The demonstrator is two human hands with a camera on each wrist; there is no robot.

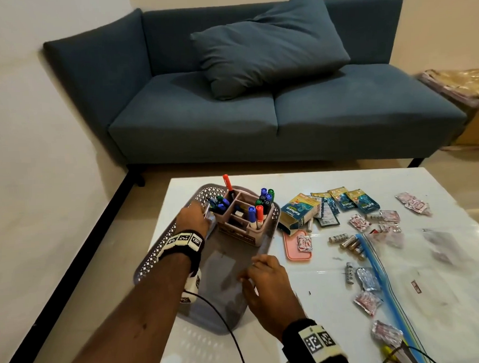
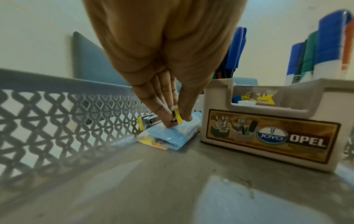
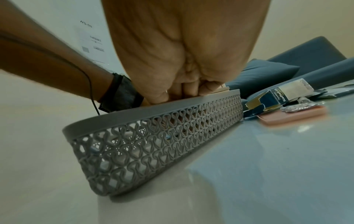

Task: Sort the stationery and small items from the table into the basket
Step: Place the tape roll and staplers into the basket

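Observation:
A grey lattice basket [image 1: 153, 256] stands at the table's left edge. In it stands a beige pen organizer [image 1: 243, 222] full of markers. My left hand [image 1: 198, 214] reaches into the basket's far left corner. In the left wrist view its fingertips [image 2: 176, 119] pinch a small yellow and metal stapler [image 2: 147, 121], low over a blue packet [image 2: 172, 137] on the basket floor beside the organizer [image 2: 268, 136]. My right hand [image 1: 261, 276] grips the basket's right rim. In the right wrist view its fingers [image 3: 178, 94] curl over the rim of the basket [image 3: 153, 136].
Right of the basket lie a pink tray [image 1: 296, 247], a medicine box [image 1: 297, 214], blue sachets [image 1: 351, 201], several batteries [image 1: 348, 242], foil packets and a clear zip bag [image 1: 401, 270]. A blue sofa [image 1: 256, 98] stands beyond the table. The table's left edge runs just under the basket.

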